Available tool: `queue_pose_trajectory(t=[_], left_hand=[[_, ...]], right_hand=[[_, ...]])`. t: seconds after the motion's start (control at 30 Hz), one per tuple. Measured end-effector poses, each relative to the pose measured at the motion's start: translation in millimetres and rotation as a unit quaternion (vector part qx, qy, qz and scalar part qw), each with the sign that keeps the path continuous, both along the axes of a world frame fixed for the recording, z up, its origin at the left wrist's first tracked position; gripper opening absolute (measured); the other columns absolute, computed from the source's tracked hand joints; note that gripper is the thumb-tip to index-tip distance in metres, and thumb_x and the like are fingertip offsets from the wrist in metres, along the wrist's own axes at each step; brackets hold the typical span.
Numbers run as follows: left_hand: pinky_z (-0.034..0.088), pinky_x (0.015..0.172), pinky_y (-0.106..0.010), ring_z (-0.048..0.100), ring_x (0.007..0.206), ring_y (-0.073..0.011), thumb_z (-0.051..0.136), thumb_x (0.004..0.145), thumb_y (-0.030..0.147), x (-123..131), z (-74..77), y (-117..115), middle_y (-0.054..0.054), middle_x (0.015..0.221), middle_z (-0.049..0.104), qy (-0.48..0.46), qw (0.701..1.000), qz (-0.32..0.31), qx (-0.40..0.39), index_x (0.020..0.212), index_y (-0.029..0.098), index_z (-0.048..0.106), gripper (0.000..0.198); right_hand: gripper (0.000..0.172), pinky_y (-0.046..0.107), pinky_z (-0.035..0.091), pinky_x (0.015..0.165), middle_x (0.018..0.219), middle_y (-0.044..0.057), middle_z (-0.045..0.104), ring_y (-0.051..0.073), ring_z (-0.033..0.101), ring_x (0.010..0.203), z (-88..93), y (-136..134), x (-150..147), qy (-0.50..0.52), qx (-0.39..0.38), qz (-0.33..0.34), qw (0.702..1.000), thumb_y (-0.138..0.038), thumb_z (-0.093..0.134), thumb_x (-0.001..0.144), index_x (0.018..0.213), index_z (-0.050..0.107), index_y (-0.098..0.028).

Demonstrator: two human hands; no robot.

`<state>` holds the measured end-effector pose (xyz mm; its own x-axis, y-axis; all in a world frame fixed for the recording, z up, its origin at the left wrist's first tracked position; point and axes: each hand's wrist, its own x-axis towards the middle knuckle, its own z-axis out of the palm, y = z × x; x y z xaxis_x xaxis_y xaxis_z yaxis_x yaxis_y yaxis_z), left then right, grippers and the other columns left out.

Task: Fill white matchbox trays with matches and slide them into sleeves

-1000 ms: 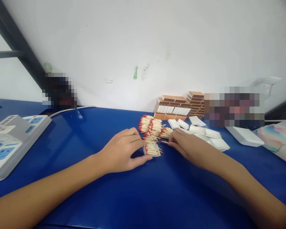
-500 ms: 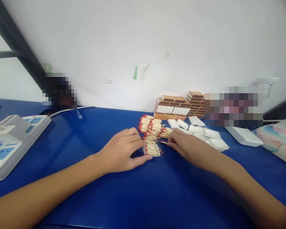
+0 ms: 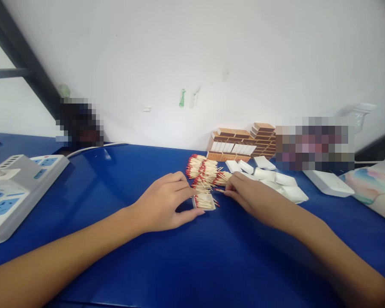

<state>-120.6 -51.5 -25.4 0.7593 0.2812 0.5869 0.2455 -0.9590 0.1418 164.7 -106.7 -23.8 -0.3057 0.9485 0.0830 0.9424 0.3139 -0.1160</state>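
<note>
A small white matchbox tray (image 3: 211, 208) sits on the blue table, partly filled with red-tipped matches (image 3: 202, 202). My left hand (image 3: 165, 201) grips the tray from its left side, thumb at the near edge and a finger at the far edge. To the right of the tray, my right hand (image 3: 248, 192) pinches a match (image 3: 220, 191) with its red head pointing left. Just behind the tray lies a heap of loose matches (image 3: 202, 167). One or two matches lie against the tray's right side.
Several white trays (image 3: 265, 174) lie beyond my right hand. Brown matchboxes (image 3: 263, 143) are stacked against the wall. A power strip (image 3: 28, 184) is on the left; a white box (image 3: 330, 183) and a colourful package (image 3: 372, 184) are on the right.
</note>
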Motion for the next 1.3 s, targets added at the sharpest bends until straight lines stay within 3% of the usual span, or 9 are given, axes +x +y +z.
queue_pose_trajectory(t=[0.5, 0.87, 1.07, 1.3], left_hand=[[0.053, 0.076, -0.036, 0.059, 0.082, -0.0214, 0.065, 0.098, 0.045, 0, 0.0, 0, -0.007, 0.081, 0.069, -0.001, 1.0, -0.003, 0.002, 0.1, 0.014, 0.073, 0.033], [0.054, 0.077, -0.035, 0.059, 0.084, -0.0213, 0.067, 0.097, 0.047, -1, -2.2, 0, -0.007, 0.082, 0.07, 0.003, 1.0, 0.002, -0.029, 0.101, 0.014, 0.075, 0.034], [0.054, 0.076, -0.034, 0.06, 0.086, -0.0211, 0.07, 0.095, 0.048, -1, -1.7, 0, -0.006, 0.083, 0.07, 0.003, 0.997, 0.005, -0.078, 0.107, 0.017, 0.077, 0.034], [0.054, 0.078, -0.034, 0.062, 0.088, -0.021, 0.07, 0.095, 0.048, 0, -2.1, -1, -0.006, 0.085, 0.071, 0.006, 0.997, 0.006, -0.083, 0.109, 0.018, 0.076, 0.034]], right_hand=[[0.022, 0.033, 0.04, 0.062, 0.096, 0.008, 0.064, 0.021, 0.062, 0.074, 0.4, 1, -3, -0.014, -0.002, 0.001, 1.0, -0.031, 0.043, 0.107, 0.093, 0.056, -0.021], [0.019, 0.032, 0.045, 0.074, 0.098, 0.004, 0.062, 0.019, 0.057, 0.083, 22.5, -12, -31, 0.176, -0.018, 0.054, 0.983, -0.035, 0.044, 0.109, 0.097, 0.053, -0.024], [0.012, 0.032, 0.048, 0.076, 0.104, 0.005, 0.062, 0.019, 0.059, 0.086, 17.8, -18, -45, 0.202, -0.036, 0.081, 0.975, -0.027, 0.046, 0.108, 0.099, 0.054, -0.024], [0.009, 0.036, 0.052, 0.078, 0.104, 0.005, 0.062, 0.02, 0.065, 0.087, 13.5, -17, -46, 0.171, -0.025, 0.083, 0.982, -0.023, 0.049, 0.107, 0.1, 0.056, -0.023]])
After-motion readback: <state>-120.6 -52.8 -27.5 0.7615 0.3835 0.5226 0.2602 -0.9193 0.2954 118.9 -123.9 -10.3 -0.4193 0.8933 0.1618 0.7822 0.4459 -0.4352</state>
